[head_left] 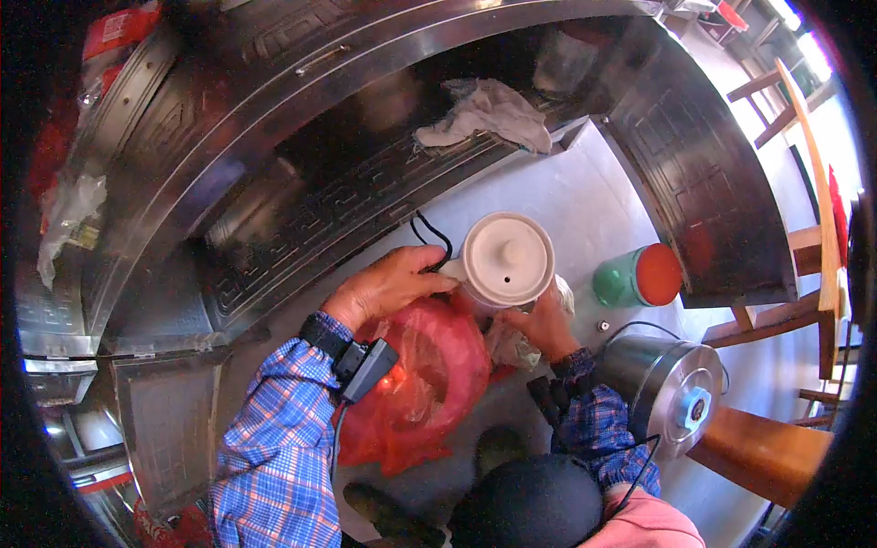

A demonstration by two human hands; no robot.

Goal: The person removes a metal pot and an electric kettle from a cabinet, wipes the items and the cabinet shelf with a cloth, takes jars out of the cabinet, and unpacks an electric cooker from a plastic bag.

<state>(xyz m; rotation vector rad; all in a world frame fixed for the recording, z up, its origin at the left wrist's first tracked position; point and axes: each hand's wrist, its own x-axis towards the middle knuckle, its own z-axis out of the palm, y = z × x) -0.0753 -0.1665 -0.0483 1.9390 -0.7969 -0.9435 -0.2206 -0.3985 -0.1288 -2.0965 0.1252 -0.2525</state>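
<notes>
Between my two hands is a white lidded pot [508, 259], seen from above, with a round knob and a small dark hole in its lid. My left hand [388, 283] is closed at the pot's left side, thumb and fingers on a short pale part sticking out there. Against the lower right side of the pot is my right hand [546, 324], its fingers partly hidden underneath. Crumpled whitish plastic [513, 347] lies just by the right hand. Below the left hand is an open red plastic bag [425, 384].
A green can with a red-brown end [660, 274] and a steel canister [653, 384] are on the right. A grey cloth [489, 114] hangs over the dark metal frame [329, 192]. Wooden furniture [758, 452] stands at far right.
</notes>
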